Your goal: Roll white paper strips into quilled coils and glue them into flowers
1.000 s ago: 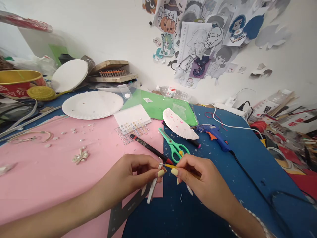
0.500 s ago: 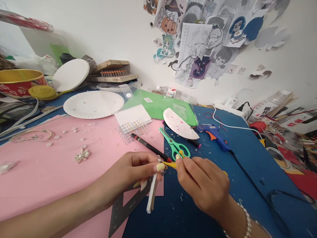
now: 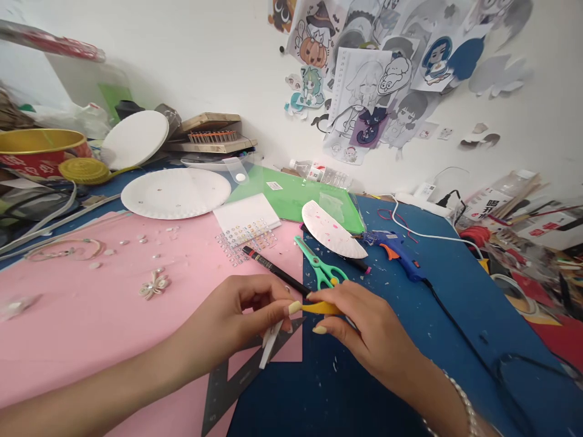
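Note:
My left hand point(image 3: 241, 315) pinches a white paper strip point(image 3: 271, 345) whose free end hangs down over a dark set square point(image 3: 237, 379). My right hand point(image 3: 364, 334) grips a thin yellow tool point(image 3: 321, 308), its tip meeting the strip at my left thumb. Both hands hover where the pink sheet point(image 3: 91, 315) meets the blue table point(image 3: 455, 303). Just beyond them lie a black marker point(image 3: 273, 270) and green scissors point(image 3: 321, 267).
A blue glue gun point(image 3: 396, 250) with a black cord lies right of a folded paper plate point(image 3: 332, 229). A whole paper plate point(image 3: 175, 193), gem stickers point(image 3: 248, 233) and a green sheet point(image 3: 296, 194) sit further back. Clutter fills the right edge and left corner.
My right hand rolled over, then lowered slightly, and the yellow tool now lies flatter. The strip's hanging end has shortened and swung to a slant. The camera shifted a little.

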Tool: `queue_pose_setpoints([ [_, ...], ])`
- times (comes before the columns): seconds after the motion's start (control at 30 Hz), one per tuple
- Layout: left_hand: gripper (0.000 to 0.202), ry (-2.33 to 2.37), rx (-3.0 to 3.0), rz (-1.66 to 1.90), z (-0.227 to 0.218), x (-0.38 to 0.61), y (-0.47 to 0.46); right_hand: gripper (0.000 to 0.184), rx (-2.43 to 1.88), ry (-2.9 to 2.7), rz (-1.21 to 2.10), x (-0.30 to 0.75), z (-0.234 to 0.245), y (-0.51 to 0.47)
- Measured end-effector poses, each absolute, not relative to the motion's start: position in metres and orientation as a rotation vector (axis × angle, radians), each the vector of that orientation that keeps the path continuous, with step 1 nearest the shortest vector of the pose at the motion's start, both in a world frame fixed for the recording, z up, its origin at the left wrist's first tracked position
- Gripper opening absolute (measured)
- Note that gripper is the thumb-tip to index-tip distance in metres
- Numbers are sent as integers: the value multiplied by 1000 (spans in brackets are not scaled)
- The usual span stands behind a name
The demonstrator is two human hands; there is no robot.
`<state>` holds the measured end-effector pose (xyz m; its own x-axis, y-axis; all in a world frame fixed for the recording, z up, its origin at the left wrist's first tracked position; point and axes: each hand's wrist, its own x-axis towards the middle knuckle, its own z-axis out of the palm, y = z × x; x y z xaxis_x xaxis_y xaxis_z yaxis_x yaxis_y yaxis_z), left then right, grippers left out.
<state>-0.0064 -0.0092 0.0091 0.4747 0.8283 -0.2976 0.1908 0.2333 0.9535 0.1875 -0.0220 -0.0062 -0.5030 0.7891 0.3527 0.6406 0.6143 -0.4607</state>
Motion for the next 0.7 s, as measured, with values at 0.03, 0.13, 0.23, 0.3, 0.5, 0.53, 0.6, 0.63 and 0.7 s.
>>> queue_pose_setpoints([
  [0.03, 23, 1037, 1374, 560, 9, -7, -9, 21, -1160, -2317, 496, 188, -5, -21],
  [0.13, 24, 1077, 1551, 547, 8, -6, -10, 15, -1254, -2298, 735, 188, -3, -22],
  [0.23, 23, 1088, 1531, 550, 7, -4, -11, 14, -1261, -2228, 648, 188, -6, -25],
  [0.3, 22, 1077, 1413, 558, 6, -4, -11, 15, -1206, -2197, 441, 187, -11, -27],
  [0.5, 20, 1022, 1160, 557, 2, -3, -11, 16, -1075, -2205, -93, 186, -16, -30],
  [0.53, 20, 1027, 1172, 564, 2, -3, -10, 16, -1061, -2215, -135, 186, -16, -30],
  [0.6, 22, 1044, 1204, 571, 2, -3, -9, 15, -1034, -2233, -187, 185, -16, -30],
  [0.63, 24, 1051, 1218, 569, 2, -3, -9, 15, -1024, -2237, -204, 185, -17, -30],
  [0.7, 26, 1054, 1237, 557, 1, -3, -9, 15, -1018, -2236, -226, 185, -17, -30],
])
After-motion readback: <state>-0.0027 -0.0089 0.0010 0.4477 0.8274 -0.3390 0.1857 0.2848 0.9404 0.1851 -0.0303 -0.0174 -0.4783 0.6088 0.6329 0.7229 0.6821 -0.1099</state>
